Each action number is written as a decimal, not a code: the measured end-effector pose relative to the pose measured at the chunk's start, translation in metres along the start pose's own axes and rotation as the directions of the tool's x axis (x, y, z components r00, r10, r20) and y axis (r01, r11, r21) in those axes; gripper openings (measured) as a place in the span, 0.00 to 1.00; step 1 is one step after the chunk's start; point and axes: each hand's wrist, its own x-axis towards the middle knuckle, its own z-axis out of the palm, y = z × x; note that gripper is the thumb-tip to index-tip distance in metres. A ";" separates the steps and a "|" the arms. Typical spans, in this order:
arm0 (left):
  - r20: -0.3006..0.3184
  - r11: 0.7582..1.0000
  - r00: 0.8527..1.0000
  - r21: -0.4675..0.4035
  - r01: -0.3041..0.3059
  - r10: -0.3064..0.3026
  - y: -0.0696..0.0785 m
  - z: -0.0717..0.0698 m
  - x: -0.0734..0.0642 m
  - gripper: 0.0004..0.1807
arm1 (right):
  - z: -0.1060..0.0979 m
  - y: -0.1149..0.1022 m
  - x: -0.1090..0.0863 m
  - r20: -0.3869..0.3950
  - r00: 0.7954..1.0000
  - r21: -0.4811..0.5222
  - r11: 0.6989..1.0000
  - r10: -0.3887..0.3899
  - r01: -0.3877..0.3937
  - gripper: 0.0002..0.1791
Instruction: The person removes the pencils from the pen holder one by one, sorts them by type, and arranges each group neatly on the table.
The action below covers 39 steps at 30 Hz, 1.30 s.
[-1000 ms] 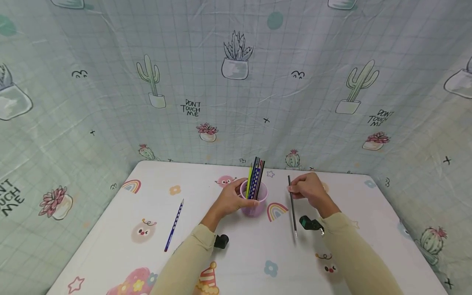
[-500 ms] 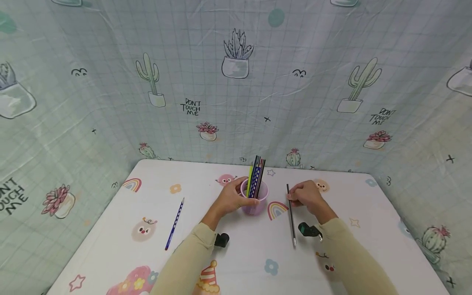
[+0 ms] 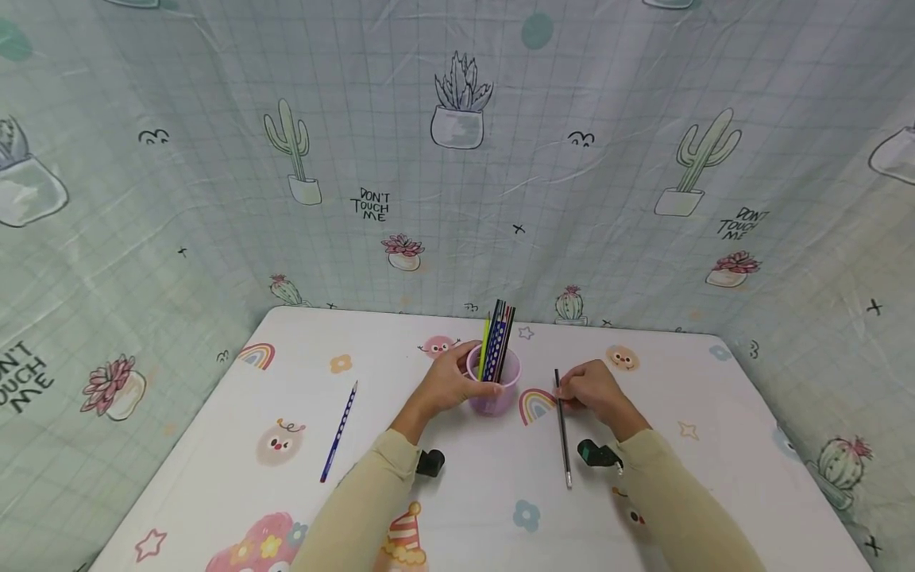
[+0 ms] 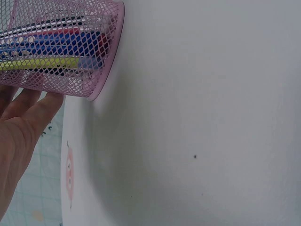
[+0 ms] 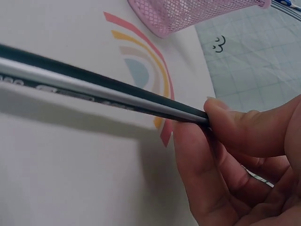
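Note:
My left hand [image 3: 446, 384] grips a pink mesh pencil cup [image 3: 493, 403], thumb at the near side of its rim and fingers round the far left. Several pencils [image 3: 498, 342] stand in it, among them a yellow-green one and a blue one with white dots. To the right of the cup, my right hand [image 3: 599, 396] pinches a dark pencil [image 3: 563, 445] between thumb and index finger, near its far end. In the right wrist view that pencil [image 5: 117, 96] is dark green with a silver stripe. A blue dotted pencil [image 3: 339, 433] lies on the table at the left.
The white table [image 3: 472, 524] bears printed rainbows, flowers and faces. A patterned curtain [image 3: 457, 222] with cactus prints rises behind it and at both sides. Small black devices [image 3: 599, 454] sit at both wrists.
My right hand has come slightly nearer with the dark pencil, whose near end has dropped lower in the head view. My left hand and the cup have stayed in place.

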 end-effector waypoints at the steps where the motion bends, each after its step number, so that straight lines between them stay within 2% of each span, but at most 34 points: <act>1: -0.001 1.000 1.000 -0.001 0.000 0.000 0.000 0.000 0.000 0.42 | 0.000 0.001 0.000 0.002 1.000 -0.004 1.000 -0.003 0.003 0.08; 7: 0.003 1.000 1.000 -0.011 -0.012 0.012 -0.002 0.001 0.002 0.42 | 0.001 0.007 0.002 0.011 1.000 -0.022 1.000 0.004 -0.004 0.09; 15: 0.012 0.999 0.999 -0.039 -0.032 0.033 -0.003 0.003 0.004 0.43 | 0.002 0.010 0.004 0.015 0.998 -0.053 0.997 0.057 -0.057 0.10; 23: 0.011 0.999 0.999 -0.024 -0.038 0.038 -0.003 0.001 0.004 0.41 | 0.006 0.008 0.007 0.032 0.999 -0.060 0.998 0.027 -0.025 0.06; 28: 0.010 0.999 0.999 -0.011 -0.034 0.034 -0.002 0.000 0.004 0.42 | 0.007 0.007 0.004 0.016 1.000 -0.084 0.996 0.010 -0.008 0.06; 34: 0.010 1.000 1.000 -0.010 -0.023 0.023 -0.001 0.000 0.002 0.42 | 0.007 0.004 0.001 0.006 1.000 -0.123 0.992 -0.003 0.003 0.07; 39: 0.014 1.000 1.000 -0.017 -0.021 0.022 0.000 0.000 0.002 0.42 | 0.008 0.001 0.001 -0.021 0.998 -0.143 0.988 -0.057 0.053 0.10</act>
